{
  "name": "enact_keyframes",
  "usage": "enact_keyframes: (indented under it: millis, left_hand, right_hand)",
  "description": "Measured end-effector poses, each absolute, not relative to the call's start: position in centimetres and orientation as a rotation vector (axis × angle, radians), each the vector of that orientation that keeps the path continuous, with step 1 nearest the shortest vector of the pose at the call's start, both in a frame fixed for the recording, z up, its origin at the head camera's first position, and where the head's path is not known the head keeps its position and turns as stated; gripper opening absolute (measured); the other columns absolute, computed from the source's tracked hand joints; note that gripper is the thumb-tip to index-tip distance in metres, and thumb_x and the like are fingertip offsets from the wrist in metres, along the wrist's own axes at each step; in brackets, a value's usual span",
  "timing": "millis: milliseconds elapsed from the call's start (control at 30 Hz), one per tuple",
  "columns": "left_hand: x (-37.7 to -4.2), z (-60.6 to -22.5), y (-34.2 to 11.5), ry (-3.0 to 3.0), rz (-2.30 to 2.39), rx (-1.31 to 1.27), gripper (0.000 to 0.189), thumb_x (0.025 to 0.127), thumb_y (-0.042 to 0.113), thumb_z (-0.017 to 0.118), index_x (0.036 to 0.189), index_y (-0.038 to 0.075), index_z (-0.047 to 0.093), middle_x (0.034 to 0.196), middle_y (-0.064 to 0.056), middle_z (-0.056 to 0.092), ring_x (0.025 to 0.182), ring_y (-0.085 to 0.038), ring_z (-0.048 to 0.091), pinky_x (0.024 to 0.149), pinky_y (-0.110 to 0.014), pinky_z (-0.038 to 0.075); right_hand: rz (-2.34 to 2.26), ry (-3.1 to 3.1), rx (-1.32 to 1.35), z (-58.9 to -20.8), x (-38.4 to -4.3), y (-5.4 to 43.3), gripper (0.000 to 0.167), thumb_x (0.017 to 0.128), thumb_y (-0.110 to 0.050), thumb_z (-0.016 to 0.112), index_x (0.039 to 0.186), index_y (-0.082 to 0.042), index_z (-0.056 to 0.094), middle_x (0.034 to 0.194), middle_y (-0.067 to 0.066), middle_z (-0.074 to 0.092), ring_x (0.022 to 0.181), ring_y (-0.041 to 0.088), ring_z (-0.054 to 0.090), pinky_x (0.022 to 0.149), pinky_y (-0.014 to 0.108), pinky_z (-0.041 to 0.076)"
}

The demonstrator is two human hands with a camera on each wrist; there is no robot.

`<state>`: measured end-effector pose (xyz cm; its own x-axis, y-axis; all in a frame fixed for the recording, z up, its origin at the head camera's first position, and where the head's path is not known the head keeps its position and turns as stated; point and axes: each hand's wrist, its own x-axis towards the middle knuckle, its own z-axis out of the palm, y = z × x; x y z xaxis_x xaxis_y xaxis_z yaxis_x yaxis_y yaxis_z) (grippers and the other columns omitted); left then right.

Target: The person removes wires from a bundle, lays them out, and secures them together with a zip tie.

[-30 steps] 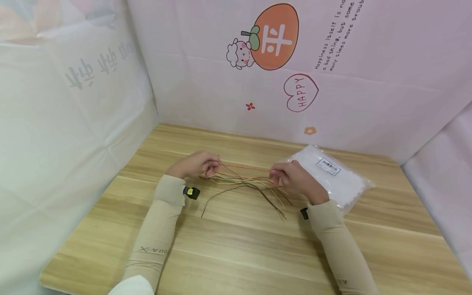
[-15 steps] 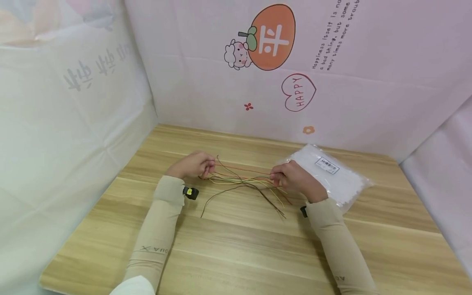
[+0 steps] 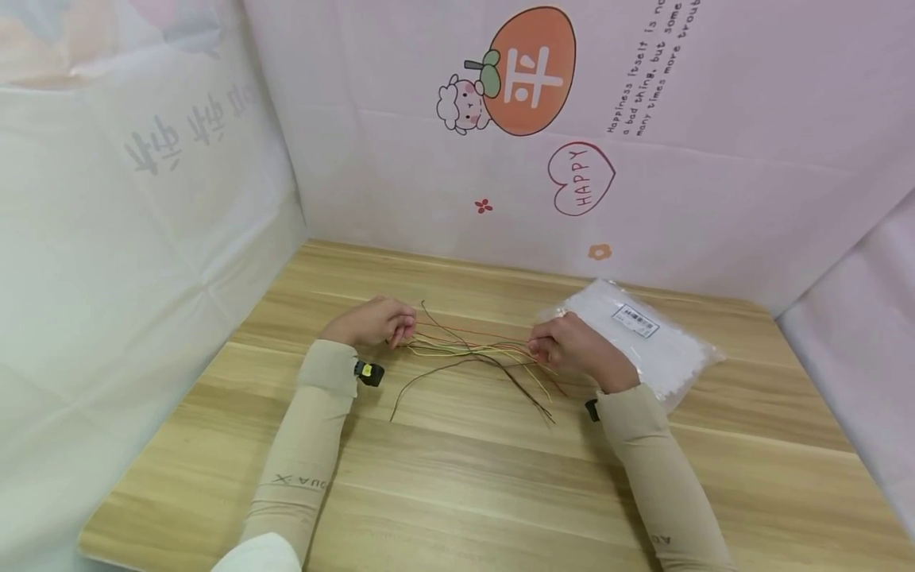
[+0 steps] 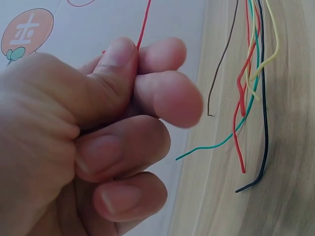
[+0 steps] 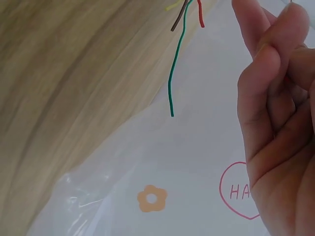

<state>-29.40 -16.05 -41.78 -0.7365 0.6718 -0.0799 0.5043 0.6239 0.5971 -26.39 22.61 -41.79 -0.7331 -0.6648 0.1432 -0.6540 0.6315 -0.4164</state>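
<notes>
Between thumb and fingers my left hand [image 3: 373, 322] pinches the end of a red wire [image 4: 144, 24]. The wire runs almost straight across to my right hand [image 3: 574, 347], whose curled fingers grip its other end; a speck of red shows between them in the right wrist view. Below this span, loose wires lie crossed on the table. Among them are a green wire [image 4: 216, 146], a black wire [image 4: 265, 98], a yellow wire [image 4: 277, 46] and a brown wire [image 4: 220, 64]. Green, red, brown and yellow ends also show in the right wrist view.
A clear plastic bag [image 3: 615, 349] with white contents and a barcode label [image 3: 635, 321] lies behind and beside my right hand. The wooden table [image 3: 457, 492] meets a printed cloth backdrop [image 3: 400, 175] at the back. More white cloth hangs at both sides.
My left hand has shifted slightly left, away from the brown wire's tip. My right hand has moved a little to the right. The red wire stays stretched between them.
</notes>
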Motion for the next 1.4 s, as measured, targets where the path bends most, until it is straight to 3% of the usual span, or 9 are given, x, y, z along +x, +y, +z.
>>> enact_keyframes:
  millis: [167,367,700,967,1233,1400]
  left_hand:
    - [-29.4,-41.8,-16.1,2.538,0.825,0.937,0.034,0.107,-0.005,0.037,0.09,0.003,0.065,0.069,0.0,0.062,0.067,-0.022,0.065,0.073,-0.027,0.05]
    - [-29.3,-41.9,-16.2,2.519,0.852,0.892,0.036,0.111,0.0,0.036,0.094,0.003,0.067,0.073,-0.002,0.065,0.07,-0.022,0.069,0.078,-0.029,0.051]
    - [-29.4,-41.7,-16.4,2.552,0.891,0.967,0.019,0.107,0.009,0.059,0.104,0.006,0.078,0.096,-0.004,0.08,0.094,-0.017,0.072,0.091,-0.036,0.055]
    - [-29.1,-41.8,-16.3,2.526,0.982,0.899,0.005,0.106,0.003,0.059,0.107,0.001,0.064,0.099,-0.011,0.08,0.094,-0.02,0.079,0.089,-0.038,0.062]
    - [-29.2,-41.8,-16.0,2.628,0.836,0.844,0.006,0.099,0.017,0.075,0.093,0.014,0.076,0.09,0.001,0.072,0.078,-0.016,0.057,0.072,-0.032,0.048]
    - [-29.1,-41.6,-15.8,2.64,0.782,0.817,0.006,0.098,0.017,0.076,0.093,0.015,0.078,0.09,0.002,0.071,0.078,-0.016,0.055,0.07,-0.03,0.046]
  right_hand:
    - [-0.703,2.798,-1.082,-41.9,-26.4,22.8,0.029,0.1,0.006,0.06,0.079,-0.009,0.073,0.067,0.0,0.07,0.053,0.002,0.057,0.056,0.022,0.052]
    - [-0.693,2.803,-1.072,-42.0,-26.5,23.0,0.026,0.101,0.0,0.064,0.079,-0.008,0.074,0.068,0.002,0.072,0.056,0.004,0.06,0.058,0.023,0.053]
    - [-0.629,2.891,-1.025,-42.0,-26.4,23.4,0.016,0.095,-0.012,0.078,0.08,-0.014,0.08,0.071,-0.003,0.074,0.061,0.003,0.057,0.065,0.028,0.052]
    - [-0.607,2.918,-1.002,-42.4,-26.5,23.2,0.017,0.094,-0.015,0.081,0.077,-0.015,0.079,0.065,-0.007,0.067,0.059,0.004,0.053,0.062,0.026,0.048]
    - [-0.589,2.891,-0.964,-42.7,-26.4,23.1,0.013,0.097,-0.019,0.078,0.085,-0.017,0.082,0.077,-0.008,0.074,0.062,0.004,0.052,0.061,0.025,0.047]
    - [-0.538,2.883,-1.012,-42.8,-26.4,22.7,0.013,0.097,-0.021,0.078,0.085,-0.016,0.081,0.077,-0.006,0.075,0.06,0.003,0.05,0.059,0.024,0.045]
